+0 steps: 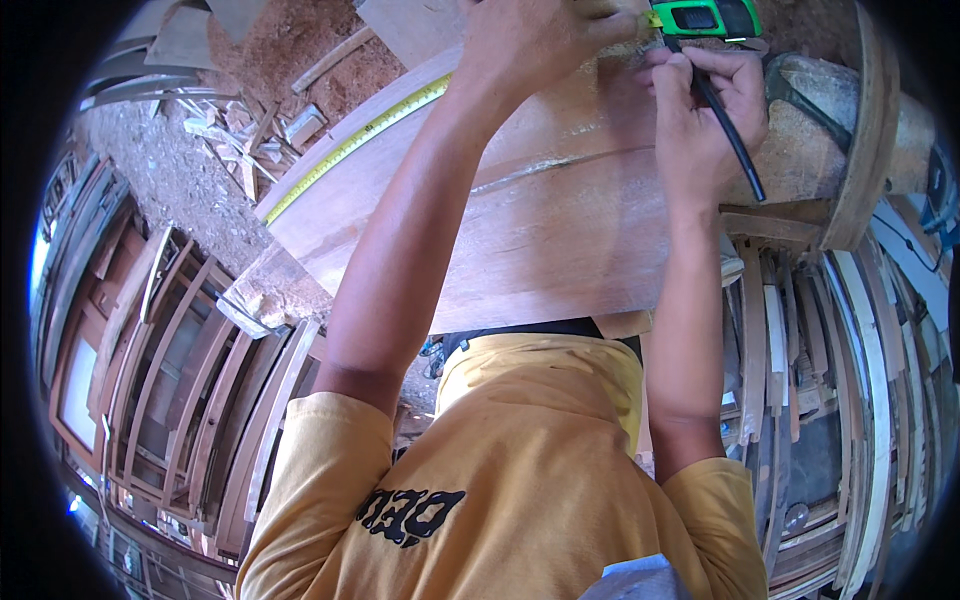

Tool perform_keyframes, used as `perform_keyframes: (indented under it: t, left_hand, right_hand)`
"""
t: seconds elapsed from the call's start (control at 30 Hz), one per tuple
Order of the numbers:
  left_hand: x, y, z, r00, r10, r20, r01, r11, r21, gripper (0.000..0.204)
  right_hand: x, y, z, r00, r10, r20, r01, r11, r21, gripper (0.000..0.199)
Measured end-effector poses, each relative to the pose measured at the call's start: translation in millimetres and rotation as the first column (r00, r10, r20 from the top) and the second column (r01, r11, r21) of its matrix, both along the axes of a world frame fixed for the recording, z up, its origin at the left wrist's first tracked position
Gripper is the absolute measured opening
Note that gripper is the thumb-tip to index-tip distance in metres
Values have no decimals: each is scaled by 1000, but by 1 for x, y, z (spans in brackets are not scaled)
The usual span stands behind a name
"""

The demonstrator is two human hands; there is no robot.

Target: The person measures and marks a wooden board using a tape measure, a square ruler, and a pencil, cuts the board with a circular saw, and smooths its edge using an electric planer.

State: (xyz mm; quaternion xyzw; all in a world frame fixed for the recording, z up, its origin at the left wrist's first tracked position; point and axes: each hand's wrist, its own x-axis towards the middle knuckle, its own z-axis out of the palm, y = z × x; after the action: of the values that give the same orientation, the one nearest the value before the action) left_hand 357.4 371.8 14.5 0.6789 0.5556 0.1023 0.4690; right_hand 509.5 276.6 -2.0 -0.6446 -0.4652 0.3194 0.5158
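Looks like bare wood in the wide board (560,265), matt and mostly smooth, with a rough, splintery edge along the pale crack (545,164) across it. Seems hard plastic in the green-and-black tape measure case (742,16), with a slight gloss; thin and smooth in the yellow tape blade (350,144), like painted metal. Smooth and faintly shiny along the black pen (738,145). Soft, matt cloth in the yellow T-shirt (540,430), creased near the waist. Loose, powdery and dull in the reddish sawdust (285,45); dry, rough-looking wood in the scraps (248,178) and the stacked strips (868,360) at right.
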Motion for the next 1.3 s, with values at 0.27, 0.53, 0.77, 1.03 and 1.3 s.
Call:
perform_keyframes:
  t: [0.27,0.53,0.77,1.03,1.3]
  left_hand:
    - [3,1,-4,1000,15,-1,-15,998,-58,60]
    - [1,0,-8,999,-11,-32,12,999,42,57]
    - [1,0,-4,999,-24,-34,26,998,56,55]
    - [3,0,-2,1000,30,-7,-30,999,-18,54]
    - [2,2,0,1000,9,-23,-9,999,-30,55]
  right_hand:
    - [-3,2,-7,995,-52,87,49,998,31,9]
    - [-2,2,-5,992,-29,127,27,1000,15,9]
    - [-4,2,-6,993,-45,109,43,999,21,9]
    - [-4,3,-5,994,-31,101,27,999,39,8]
    - [-4,2,-6,994,-41,102,37,999,39,9]
